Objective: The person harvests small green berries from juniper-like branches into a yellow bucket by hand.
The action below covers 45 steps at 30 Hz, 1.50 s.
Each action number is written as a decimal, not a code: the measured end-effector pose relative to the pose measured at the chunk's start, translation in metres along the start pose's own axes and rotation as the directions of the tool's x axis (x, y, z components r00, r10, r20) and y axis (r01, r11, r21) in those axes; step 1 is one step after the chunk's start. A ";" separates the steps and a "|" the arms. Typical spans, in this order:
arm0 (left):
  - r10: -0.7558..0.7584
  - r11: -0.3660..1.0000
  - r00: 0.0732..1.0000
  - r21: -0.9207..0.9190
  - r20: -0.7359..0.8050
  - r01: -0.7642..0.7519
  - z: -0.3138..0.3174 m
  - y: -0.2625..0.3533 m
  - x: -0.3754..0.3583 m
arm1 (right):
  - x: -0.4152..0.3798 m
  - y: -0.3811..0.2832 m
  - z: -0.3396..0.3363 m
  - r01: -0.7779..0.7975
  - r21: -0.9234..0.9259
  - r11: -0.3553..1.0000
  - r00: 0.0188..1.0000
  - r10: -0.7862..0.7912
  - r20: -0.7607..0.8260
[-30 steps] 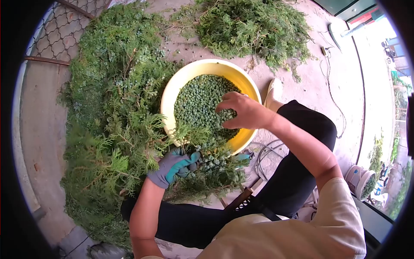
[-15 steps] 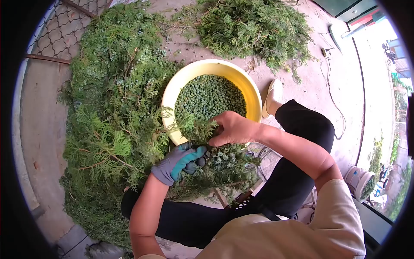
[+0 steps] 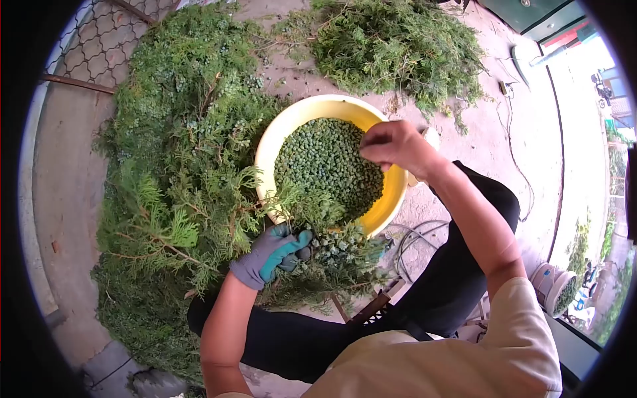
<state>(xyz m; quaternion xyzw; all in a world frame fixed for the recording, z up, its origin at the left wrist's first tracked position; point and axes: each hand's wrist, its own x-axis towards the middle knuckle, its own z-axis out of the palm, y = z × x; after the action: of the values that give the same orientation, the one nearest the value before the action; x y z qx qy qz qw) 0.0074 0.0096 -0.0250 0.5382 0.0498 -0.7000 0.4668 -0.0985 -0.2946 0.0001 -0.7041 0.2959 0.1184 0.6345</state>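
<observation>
In a grey and teal glove, my left hand (image 3: pixel 273 255) is closed round a leafy evergreen branch (image 3: pixel 338 249) at the near rim of the basin. Clusters of pale green cones hang on that branch. The yellow basin (image 3: pixel 269 149) holds a thick layer of small green cones (image 3: pixel 322 156). Over the basin's right side is my bare right hand (image 3: pixel 398 147), its fingers curled together. Whatever may lie inside those fingers is hidden.
A large heap of cut evergreen branches (image 3: pixel 179 132) spreads along the left, and a smaller pile (image 3: pixel 398 50) lies beyond the basin. A cable (image 3: pixel 511 132) runs over the floor at right. A white bucket (image 3: pixel 554 288) stands far right.
My right hand has left the branch and moved up and to the right, over the cones in the basin. My left hand keeps its grip on the branch, nearly in place.
</observation>
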 end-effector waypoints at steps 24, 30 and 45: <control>0.077 0.997 0.995 -0.026 -0.063 -0.078 0.010 0.004 -0.008 | -0.008 0.014 0.033 -0.142 0.223 0.964 0.910 0.039 0.413; -0.007 0.989 0.999 -0.147 0.034 0.012 -0.017 -0.010 -0.012 | 0.006 0.017 0.001 -0.097 0.232 0.968 0.986 0.061 0.156; -0.043 0.993 0.999 0.108 -0.025 0.045 0.019 -0.001 0.004 | -0.015 0.010 0.085 0.418 -0.236 0.878 0.817 -0.249 0.520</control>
<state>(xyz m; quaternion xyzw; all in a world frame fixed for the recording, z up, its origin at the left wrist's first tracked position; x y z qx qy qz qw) -0.0064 -0.0034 -0.0210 0.5694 0.0287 -0.7057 0.4207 -0.0985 -0.2093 -0.0145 -0.7930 -0.0234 0.2216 0.5670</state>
